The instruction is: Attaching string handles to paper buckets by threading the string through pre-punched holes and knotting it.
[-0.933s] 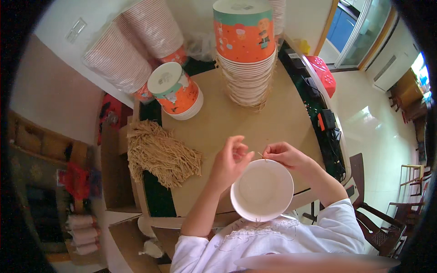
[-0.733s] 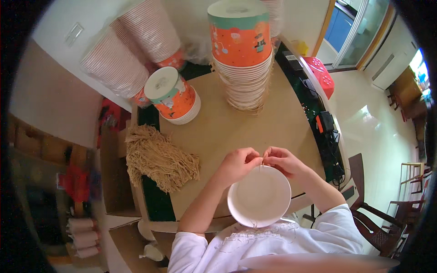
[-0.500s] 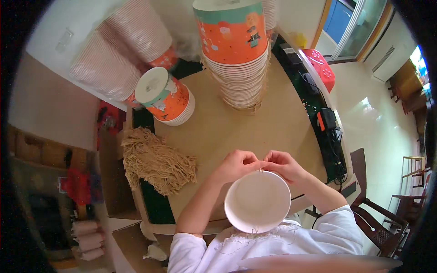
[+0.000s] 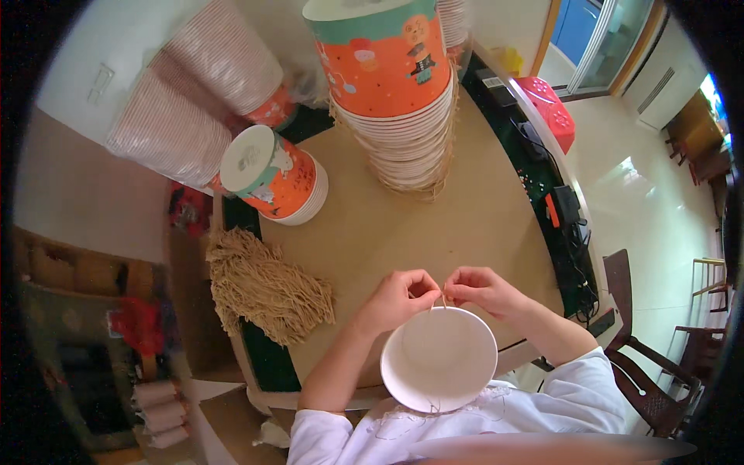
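Note:
A white paper bucket [image 4: 439, 364] rests against my front at the near table edge, its open mouth facing up. Thin tan string [image 4: 445, 300] rises from its far rim. My left hand [image 4: 397, 301] pinches one part of this string between thumb and fingertips. Just across from it, my right hand [image 4: 488, 293] pinches another part, the two sets of fingertips nearly touching. Another bit of string shows at the bucket's near rim. To the left lies a heap of tan strings [image 4: 267, 291].
Upside-down orange and green paper buckets form a tall stack [image 4: 384, 74] at the back and a short stack [image 4: 275, 174] at left. Wrapped stacks [image 4: 174, 124] lean behind. Black adapters and cables [image 4: 570, 205] line the table's right edge. A red stool [image 4: 549, 112] stands beyond.
My fingertips have drawn slightly apart, and more of the string shows between them and the rim. The whole view has shifted a little.

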The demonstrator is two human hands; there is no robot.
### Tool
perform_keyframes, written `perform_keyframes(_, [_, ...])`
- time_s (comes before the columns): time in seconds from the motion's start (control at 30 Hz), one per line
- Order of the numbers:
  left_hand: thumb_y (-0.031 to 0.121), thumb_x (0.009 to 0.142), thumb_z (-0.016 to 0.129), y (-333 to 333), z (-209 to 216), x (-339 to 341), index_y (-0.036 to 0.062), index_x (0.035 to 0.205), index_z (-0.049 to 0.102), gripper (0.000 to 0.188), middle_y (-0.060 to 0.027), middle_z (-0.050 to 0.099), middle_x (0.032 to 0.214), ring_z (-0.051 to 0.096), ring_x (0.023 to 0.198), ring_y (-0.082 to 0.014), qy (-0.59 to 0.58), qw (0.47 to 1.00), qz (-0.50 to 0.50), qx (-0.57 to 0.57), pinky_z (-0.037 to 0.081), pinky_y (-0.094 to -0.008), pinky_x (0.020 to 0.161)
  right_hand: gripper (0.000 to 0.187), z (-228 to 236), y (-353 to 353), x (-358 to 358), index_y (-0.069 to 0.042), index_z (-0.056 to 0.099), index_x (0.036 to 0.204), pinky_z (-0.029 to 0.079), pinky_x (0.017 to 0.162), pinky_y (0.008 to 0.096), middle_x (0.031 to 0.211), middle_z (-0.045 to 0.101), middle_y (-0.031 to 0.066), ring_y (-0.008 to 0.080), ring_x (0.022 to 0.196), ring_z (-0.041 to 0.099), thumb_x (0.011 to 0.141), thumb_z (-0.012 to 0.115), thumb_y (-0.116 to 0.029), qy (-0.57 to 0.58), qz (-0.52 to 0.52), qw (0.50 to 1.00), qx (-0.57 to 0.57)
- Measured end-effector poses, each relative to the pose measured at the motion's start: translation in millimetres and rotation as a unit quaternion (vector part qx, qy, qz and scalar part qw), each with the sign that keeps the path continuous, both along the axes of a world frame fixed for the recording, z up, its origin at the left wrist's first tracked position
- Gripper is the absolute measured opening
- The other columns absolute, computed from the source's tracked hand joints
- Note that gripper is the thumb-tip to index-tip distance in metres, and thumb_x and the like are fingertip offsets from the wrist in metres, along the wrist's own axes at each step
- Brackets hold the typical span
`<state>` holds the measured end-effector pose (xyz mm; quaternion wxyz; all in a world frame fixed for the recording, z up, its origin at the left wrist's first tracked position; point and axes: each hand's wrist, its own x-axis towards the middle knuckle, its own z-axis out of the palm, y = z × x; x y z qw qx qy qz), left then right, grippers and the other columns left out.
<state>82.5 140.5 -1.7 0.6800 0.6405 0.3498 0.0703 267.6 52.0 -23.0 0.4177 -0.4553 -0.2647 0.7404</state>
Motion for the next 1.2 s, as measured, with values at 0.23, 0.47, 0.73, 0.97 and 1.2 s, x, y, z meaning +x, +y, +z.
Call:
perform_keyframes(0.23, [0.009,0.082,0.061,2,-7,0,0.0006,0.083,0.062,0.009,-0.0002,0.061,0.073,0.055,0.065,-0.0057,0.0,1.0,0.001,-0.005,0.047,-0.0213,0.06,0.012,1,4,1,-0.008,0.062,0.085,0.046,0.07,0.0306,0.081,0.054,0.0055,0.021,0.079,0.054,0.075,0.068,-0.004,-0.338,-0.045,0.835,0.433])
perform_keyframes(0.47, [0.007,0.084,0.059,5,-16,-4,-0.0006,0.088,0.061,0.009,-0.0023,0.063,0.077,0.057,0.069,-0.0073,-0.029,0.998,-0.021,-0.059,0.048,-0.0215,0.064,0.011,3,14,3,-0.008,0.064,0.08,0.044,0.065,0.0315,0.082,0.056,0.0052,0.0208,0.078,0.054,0.072,0.07,-0.005,-0.359,0.003,0.795,0.49])
perform_keyframes(0.73, [0.006,0.085,0.056,2,-13,-4,-0.0018,0.088,0.061,0.009,-0.003,0.062,0.077,0.057,0.069,-0.0072,-0.04,0.997,-0.01,-0.058,0.048,-0.0215,0.063,0.009,10,20,9,-0.008,0.064,0.081,0.043,0.066,0.0332,0.082,0.056,0.0051,0.0223,0.078,0.054,0.074,0.069,-0.008,-0.348,0.065,0.773,0.526])
perform_keyframes(0.97, [0.003,0.084,0.055,-1,-14,-5,-0.0019,0.088,0.06,0.008,-0.0041,0.063,0.077,0.058,0.071,-0.0078,-0.014,1.0,-0.012,0.011,0.048,-0.023,0.064,0.008,19,26,12,-0.006,0.064,0.081,0.044,0.067,0.0318,0.084,0.057,0.0049,0.0209,0.08,0.054,0.074,0.068,-0.004,-0.321,0.125,0.776,0.528])
perform_keyframes(1.2, [0.005,0.084,0.058,-2,-5,-3,-0.0008,0.089,0.06,0.008,-0.0034,0.062,0.078,0.057,0.072,-0.0085,-0.001,0.996,-0.002,0.084,0.048,-0.024,0.064,0.009,24,25,11,-0.003,0.06,0.084,0.046,0.07,0.0343,0.084,0.056,0.009,0.0258,0.083,0.055,0.076,0.064,-0.001,-0.274,0.167,0.819,0.476])
